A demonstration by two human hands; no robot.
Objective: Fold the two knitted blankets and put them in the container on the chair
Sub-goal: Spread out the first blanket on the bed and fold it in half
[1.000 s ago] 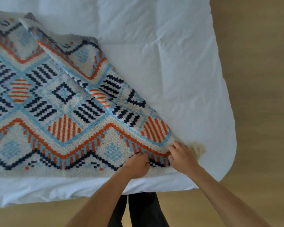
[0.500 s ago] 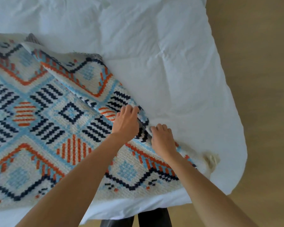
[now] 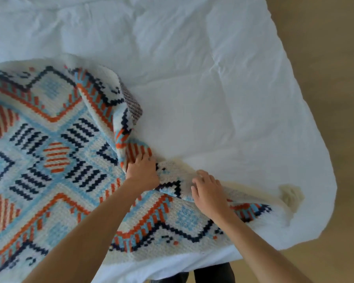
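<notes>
Although the patterned knitted blanket point(image 3: 55, 152) has one edge turned over onto itself, the folding looks to be only at its first step. Most of it lies spread on the white duvet point(image 3: 213, 78) of the bed, with a cream tassel point(image 3: 290, 196) at its near corner. The left hand point(image 3: 142, 170) has its fingers clenched on the bunched fold. Just beside it, the right hand point(image 3: 208, 190) curls its fingers over the cream border of the same turned edge. A grey woven patch point(image 3: 132, 105) shows under the raised fold; I cannot tell whether it is the second blanket or the reverse side. Neither container nor chair is in view, so finishing the folds and stowing both blankets remain to be done.
</notes>
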